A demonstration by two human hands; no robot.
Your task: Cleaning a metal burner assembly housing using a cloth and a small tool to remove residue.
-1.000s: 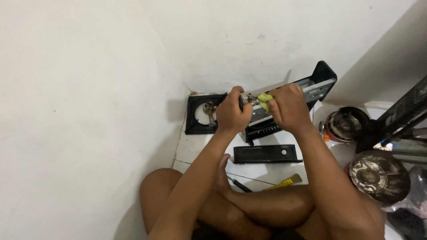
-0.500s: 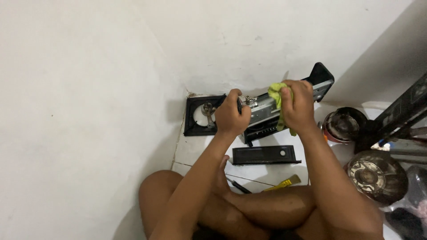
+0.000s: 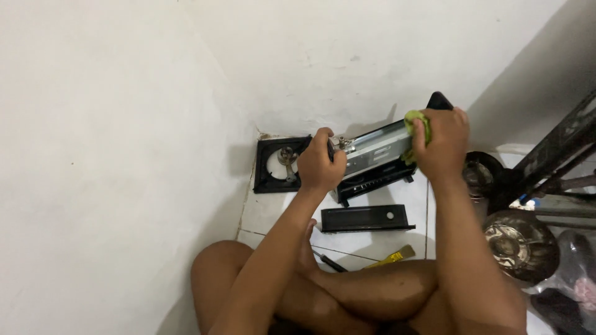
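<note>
Stove body (image 3: 379, 162) sits tipped on its edge on the white tiled floor (image 3: 273, 214) against the wall, long axis running left-low to right-high across the view, straight ahead of the crossed legs. Left hand (image 3: 320, 162) is clamped on its left end by the metal fitting; right hand (image 3: 442, 142) presses a green cloth (image 3: 417, 127) on the upper right end. Hands well apart, one per end; black front panel (image 3: 366, 218) lies flat just nearer.

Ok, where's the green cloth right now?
In the head view, the green cloth is under the right hand, pressed on the right end of the tilted metal stove body, close to the white wall.
</note>
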